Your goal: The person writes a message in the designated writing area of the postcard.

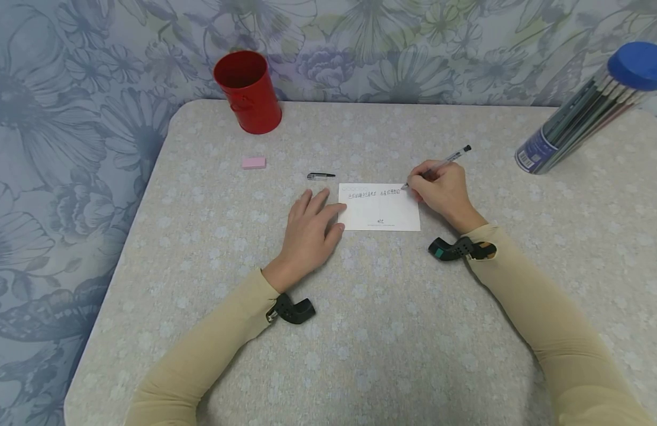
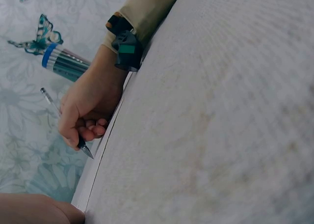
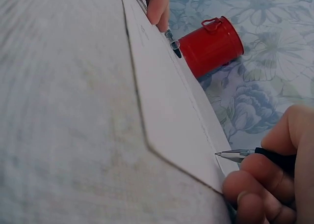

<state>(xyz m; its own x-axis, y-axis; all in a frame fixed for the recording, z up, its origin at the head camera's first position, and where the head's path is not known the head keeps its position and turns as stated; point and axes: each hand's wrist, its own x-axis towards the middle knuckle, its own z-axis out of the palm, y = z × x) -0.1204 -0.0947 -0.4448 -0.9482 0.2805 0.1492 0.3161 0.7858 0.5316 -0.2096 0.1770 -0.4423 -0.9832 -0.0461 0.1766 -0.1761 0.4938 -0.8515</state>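
A white card [image 1: 380,208] lies on the table, with a line of handwriting along its top and a small mark near its bottom edge. My right hand [image 1: 440,188] pinches a clear-barrelled pen [image 1: 456,155], its tip at the right end of the written line. In the right wrist view the metal pen tip [image 3: 230,155] is at the card's surface. My left hand [image 1: 311,231] rests with fingers spread, its fingertips on the card's left edge. A black pen cap [image 1: 321,176] lies just beyond those fingers.
A pink eraser [image 1: 254,163] lies left of the pen cap. Behind it stands a red metal bucket [image 1: 254,97]. At the back right is a tall tub of pencils [image 1: 573,121] with a blue lid. Flowered wallpaper [image 1: 360,53] borders the table's far edge.
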